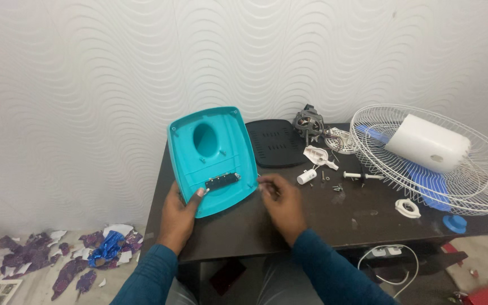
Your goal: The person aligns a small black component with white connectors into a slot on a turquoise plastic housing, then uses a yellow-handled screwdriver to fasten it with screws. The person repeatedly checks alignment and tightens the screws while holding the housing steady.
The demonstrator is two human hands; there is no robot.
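Even, soft indoor light fills the scene; the wall (86, 85) is bright, the dark surface (323, 217) shows faint sheen. Shadows are weak. Edges bend slightly; focus is fair.

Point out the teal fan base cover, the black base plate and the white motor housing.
teal fan base cover (230, 133): head view, upper face.
black base plate (275, 144): head view, centre.
white motor housing (425, 144): head view, side.

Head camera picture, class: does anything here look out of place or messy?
Yes. Torn purple and blue scraps litter the floor left of the dark table. Small screws lie loose on it, and a white cord dangles below its front edge.
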